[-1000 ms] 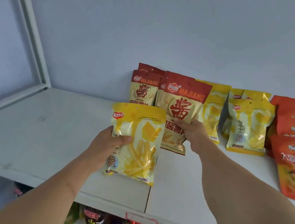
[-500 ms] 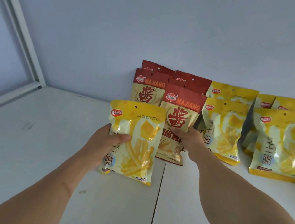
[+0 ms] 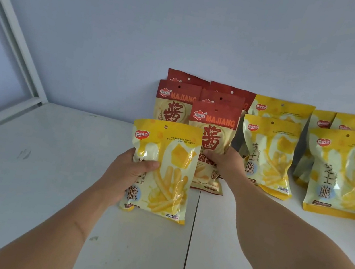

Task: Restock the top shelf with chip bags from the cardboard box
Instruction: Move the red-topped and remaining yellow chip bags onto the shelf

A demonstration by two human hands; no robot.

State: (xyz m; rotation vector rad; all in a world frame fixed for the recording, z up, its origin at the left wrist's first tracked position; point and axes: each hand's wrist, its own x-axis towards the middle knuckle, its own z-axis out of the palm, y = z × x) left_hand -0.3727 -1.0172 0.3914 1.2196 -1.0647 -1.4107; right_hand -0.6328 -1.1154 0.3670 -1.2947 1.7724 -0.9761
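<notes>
Now our view has slid left along the shelf (image 3: 50,160); both hands have barely moved. Our left hand (image 3: 127,177) grips a yellow bag (image 3: 166,167) left of the red bag (image 3: 212,140), which our right hand (image 3: 223,163) steadies upright, so placement remains.

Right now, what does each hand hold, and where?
Left hand grips the yellow plastic chip bag by its left edge; right hand grips the red-topped MAJIANG bag around its middle.
</notes>
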